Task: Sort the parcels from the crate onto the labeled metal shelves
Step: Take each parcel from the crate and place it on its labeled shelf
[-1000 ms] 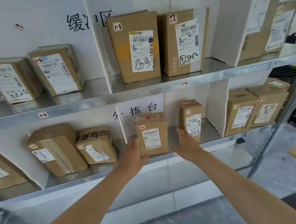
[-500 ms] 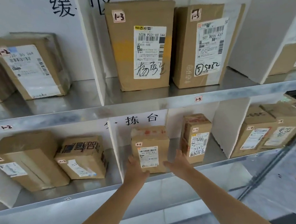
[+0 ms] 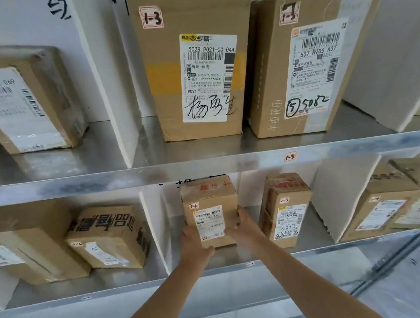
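both hands are on a small upright parcel (image 3: 210,211) standing in the middle bay of the lower metal shelf (image 3: 315,251). the left hand (image 3: 195,243) presses against the parcel's lower left corner, its grip narrow on the cardboard, and the right hand (image 3: 243,226) cups the lower right edge with fingers curled round the side, so the box is held between the 2 palms. the parcel's base appears to rest on the shelf, though the hands cover the front bottom edge. it carries a small tag reading 2-3 at its upper left and a white shipping label on the front.

at 3 o'clock from it, just beside but apart, stands a second small parcel (image 3: 285,209), also tagged 2-3, with handwriting on its label. a white divider panel (image 3: 155,230) closes the bay at 9 o'clock; beyond it sit a box with bold black print (image 3: 106,238) and a larger plain box (image 3: 24,243). past another white panel at 3 o'clock lie 2 more boxes (image 3: 397,202), overlapping.

at 12 o'clock, on the upper shelf (image 3: 204,167), whose front edge bears a 1-3 tag (image 3: 290,156), stand 2 tall parcels marked 1-3: one with a yellow band (image 3: 194,65) and one with 5082 handwritten (image 3: 307,64), touching side by side. far at 10 o'clock a wrapped parcel (image 3: 21,100) leans back
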The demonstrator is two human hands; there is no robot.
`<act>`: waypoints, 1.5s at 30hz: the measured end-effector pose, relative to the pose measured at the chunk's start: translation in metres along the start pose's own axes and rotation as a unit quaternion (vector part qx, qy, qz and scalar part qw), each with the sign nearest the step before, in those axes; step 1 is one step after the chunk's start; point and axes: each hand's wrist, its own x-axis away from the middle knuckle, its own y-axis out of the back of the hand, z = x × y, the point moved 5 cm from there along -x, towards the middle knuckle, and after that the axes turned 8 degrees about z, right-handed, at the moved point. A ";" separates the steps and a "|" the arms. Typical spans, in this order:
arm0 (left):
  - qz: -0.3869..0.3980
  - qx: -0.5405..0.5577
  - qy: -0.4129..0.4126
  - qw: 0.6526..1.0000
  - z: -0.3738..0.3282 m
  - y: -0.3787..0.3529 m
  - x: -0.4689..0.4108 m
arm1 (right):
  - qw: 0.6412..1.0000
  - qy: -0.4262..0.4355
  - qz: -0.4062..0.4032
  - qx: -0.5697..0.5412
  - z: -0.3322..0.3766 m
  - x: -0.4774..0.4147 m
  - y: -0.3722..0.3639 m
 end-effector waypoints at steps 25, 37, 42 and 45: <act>-0.055 -0.001 0.010 0.998 -0.057 -0.084 0.039 | 0.980 0.036 -0.095 0.174 -0.110 0.061 0.127; -0.111 -0.068 0.069 0.989 -0.014 -0.047 0.047 | 0.990 0.096 -0.095 0.049 -0.072 0.013 0.103; -0.125 -0.073 0.107 0.984 -0.003 -0.022 0.027 | 0.992 0.066 -0.103 0.016 -0.074 -0.002 0.087; -0.120 -0.037 0.138 0.982 0.001 -0.019 0.016 | 0.993 0.056 -0.102 -0.005 -0.077 -0.011 0.082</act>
